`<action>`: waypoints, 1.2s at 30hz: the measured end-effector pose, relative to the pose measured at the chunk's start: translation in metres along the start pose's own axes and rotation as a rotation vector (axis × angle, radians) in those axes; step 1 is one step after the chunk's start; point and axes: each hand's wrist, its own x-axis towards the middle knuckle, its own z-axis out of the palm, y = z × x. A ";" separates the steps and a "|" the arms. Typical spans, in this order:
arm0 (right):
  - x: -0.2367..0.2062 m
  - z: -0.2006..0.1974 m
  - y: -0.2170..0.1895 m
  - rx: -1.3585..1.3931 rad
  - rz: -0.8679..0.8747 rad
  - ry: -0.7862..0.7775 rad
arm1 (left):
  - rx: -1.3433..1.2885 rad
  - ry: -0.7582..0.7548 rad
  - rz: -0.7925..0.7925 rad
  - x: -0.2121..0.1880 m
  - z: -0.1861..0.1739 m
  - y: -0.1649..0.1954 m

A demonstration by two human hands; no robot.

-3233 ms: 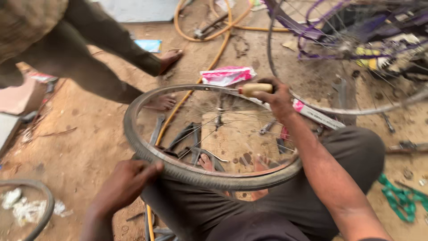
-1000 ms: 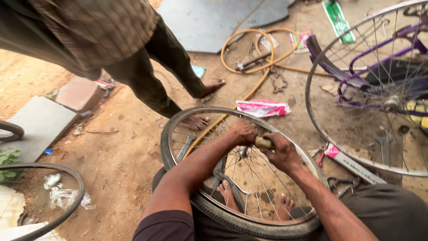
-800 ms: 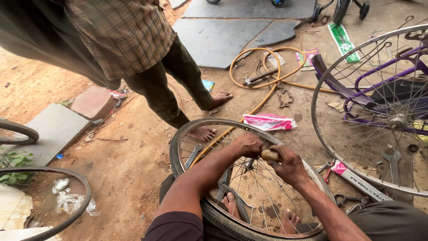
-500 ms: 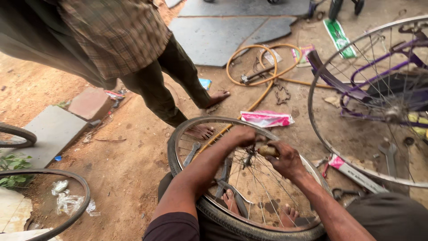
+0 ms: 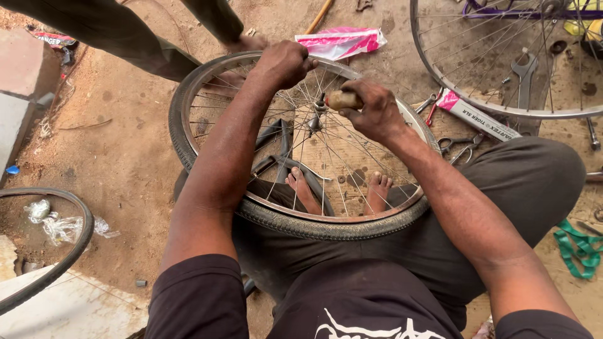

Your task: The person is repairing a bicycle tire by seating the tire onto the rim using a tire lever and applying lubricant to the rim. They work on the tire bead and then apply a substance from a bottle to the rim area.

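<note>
Bicycle wheel (image 5: pixel 301 223) with tyre lies flat across the seated person's lap, near rim over the thighs, far rim out over the dirt ground (image 5: pixel 125 157). Left hand (image 5: pixel 284 63) is clenched on the far rim at the top of the wheel, knuckles up, forearm crossing over the spokes. Right hand (image 5: pixel 375 112) sits over the spokes just right of the hub (image 5: pixel 316 119), fingers closed round a short wooden tool handle (image 5: pixel 342 100); the handle's blunt end sticks out to the left toward the hub, working tip hidden, cannot tell what it touches. Person's bare feet (image 5: pixel 339 191) show through the spokes on a brown board. A second person's leg (image 5: pixel 151 44) and foot stand just beyond the far rim, top left. Pink and white wrapper (image 5: pixel 339 43) lies on the ground past the wheel, top centre. Second spoked wheel (image 5: pixel 502 63) fills the top right corner, a spanner (image 5: pixel 523 69) under its spokes. Long flat box (image 5: pixel 477 116) and pliers (image 5: pixel 461 145) lie just right of the lap wheel. Loose tyre (image 5: pixel 56 251) curves at left edge with crumpled plastic (image 5: pixel 59 226) inside. Green strap (image 5: pixel 578 248) at right edge.
</note>
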 end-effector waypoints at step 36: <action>0.012 0.021 0.015 -0.077 -0.077 0.088 | 0.109 -0.254 0.100 0.020 0.036 0.019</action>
